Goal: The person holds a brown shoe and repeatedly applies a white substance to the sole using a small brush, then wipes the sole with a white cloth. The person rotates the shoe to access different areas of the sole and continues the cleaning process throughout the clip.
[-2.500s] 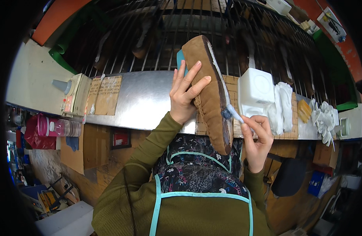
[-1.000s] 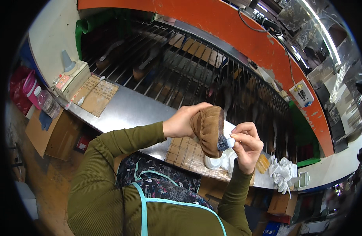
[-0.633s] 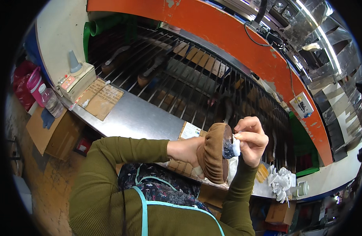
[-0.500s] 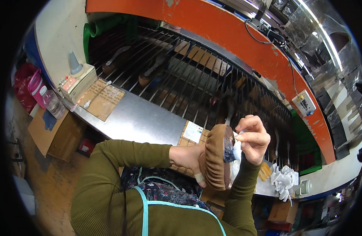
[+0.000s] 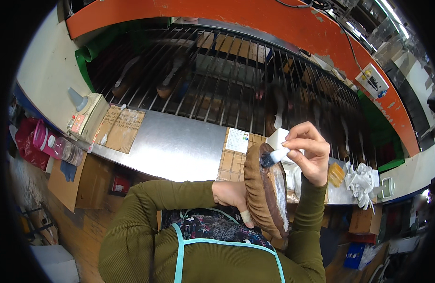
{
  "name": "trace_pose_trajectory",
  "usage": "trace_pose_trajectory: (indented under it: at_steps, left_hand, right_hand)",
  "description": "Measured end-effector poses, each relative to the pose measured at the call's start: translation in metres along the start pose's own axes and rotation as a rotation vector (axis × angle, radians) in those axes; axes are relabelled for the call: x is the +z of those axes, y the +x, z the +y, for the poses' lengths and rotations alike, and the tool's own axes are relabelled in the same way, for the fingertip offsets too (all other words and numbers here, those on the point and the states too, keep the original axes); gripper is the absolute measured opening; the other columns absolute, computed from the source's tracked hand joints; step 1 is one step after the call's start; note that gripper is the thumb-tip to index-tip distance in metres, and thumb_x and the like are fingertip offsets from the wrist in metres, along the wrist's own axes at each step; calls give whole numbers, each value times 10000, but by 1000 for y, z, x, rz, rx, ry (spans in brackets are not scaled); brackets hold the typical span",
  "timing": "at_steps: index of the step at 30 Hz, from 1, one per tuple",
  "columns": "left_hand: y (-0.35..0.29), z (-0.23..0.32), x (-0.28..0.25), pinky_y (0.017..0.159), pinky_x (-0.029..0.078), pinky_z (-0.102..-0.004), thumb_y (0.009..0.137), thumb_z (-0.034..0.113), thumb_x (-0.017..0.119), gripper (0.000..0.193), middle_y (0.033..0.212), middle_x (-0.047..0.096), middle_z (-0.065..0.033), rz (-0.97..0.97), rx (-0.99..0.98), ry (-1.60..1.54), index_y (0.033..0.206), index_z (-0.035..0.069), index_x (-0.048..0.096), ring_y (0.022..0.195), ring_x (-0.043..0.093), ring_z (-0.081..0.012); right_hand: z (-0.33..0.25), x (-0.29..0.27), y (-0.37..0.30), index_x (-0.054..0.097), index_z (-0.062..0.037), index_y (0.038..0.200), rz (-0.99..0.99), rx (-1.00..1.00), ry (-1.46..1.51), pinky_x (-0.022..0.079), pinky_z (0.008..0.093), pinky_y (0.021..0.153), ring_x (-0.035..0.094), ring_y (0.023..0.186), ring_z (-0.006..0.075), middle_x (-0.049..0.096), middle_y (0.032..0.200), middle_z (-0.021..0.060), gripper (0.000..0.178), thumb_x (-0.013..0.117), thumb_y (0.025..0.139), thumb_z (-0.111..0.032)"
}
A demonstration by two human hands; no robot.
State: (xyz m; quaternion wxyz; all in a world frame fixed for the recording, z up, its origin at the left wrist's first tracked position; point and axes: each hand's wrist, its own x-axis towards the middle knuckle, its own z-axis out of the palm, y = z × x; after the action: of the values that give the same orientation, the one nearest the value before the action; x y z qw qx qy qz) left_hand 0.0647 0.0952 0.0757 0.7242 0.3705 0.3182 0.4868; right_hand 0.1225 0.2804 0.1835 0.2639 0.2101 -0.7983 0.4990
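The head view looks down at a shiny metal bench (image 5: 179, 146). Far left, a pink bottle (image 5: 52, 147) lies beside a small cream box with a grey cone on top (image 5: 87, 115). Next to that is a brown card (image 5: 122, 128).

In the middle, the left hand (image 5: 234, 200) is tucked in behind the brown shoe (image 5: 266, 191) and holds it up in front of the person's chest, above the bench edge. Its fingers are closed around the shoe's side, and one finger has a pale plaster on it.

The right hand (image 5: 308, 153) has its fingers pinched together on a small brush (image 5: 273, 156). The dark brush tip touches the shoe near its top end.

To do this well, I think the left hand should keep the shoe very still and the brush should go in short, soft strokes along the edge, not onto the fuzzy brown part.

The shoe is long and rounded, soft and fuzzy outside, with a smooth grey sole. Behind are thin dark metal bars (image 5: 236, 75) in rows. On the right lies a heap of white cloth gloves (image 5: 361, 181).
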Motion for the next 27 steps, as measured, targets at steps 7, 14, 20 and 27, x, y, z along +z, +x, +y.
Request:
trace_pose_trajectory:
  at_steps: [7,14,20,27]
  left_hand:
    - [4,-9,-2,885,525,-326,656,-92,785,458,1082,671,-154,-20,12,-67,1086,-45,636,1005,640,-214]
    - [1,-20,-12,989,451,-335,617,-1,852,666,1222,597,-126,101,6,33,1218,-10,563,1131,550,-217]
    - [-34,-20,-27,978,467,-342,636,-19,826,584,1169,639,-145,370,78,-126,1177,-9,604,1101,596,-243]
    - [-34,-3,-68,1036,436,-500,659,551,778,1073,1518,243,-172,283,963,-355,1493,200,201,1327,374,-329]
  right_hand:
    - [0,-15,-7,762,-81,890,-134,52,-48,389,278,659,531,760,148,626,835,38,221,789,670,-74]
    - [9,-31,-25,767,-64,876,-309,37,20,391,289,669,534,771,156,635,830,44,194,780,684,-87]
    - [30,-29,-141,725,9,901,278,626,-77,426,262,658,568,753,139,626,806,73,116,699,796,-34]
    - [43,14,-201,727,-135,853,308,703,-1056,272,334,705,508,579,168,574,716,-4,69,715,796,-173]
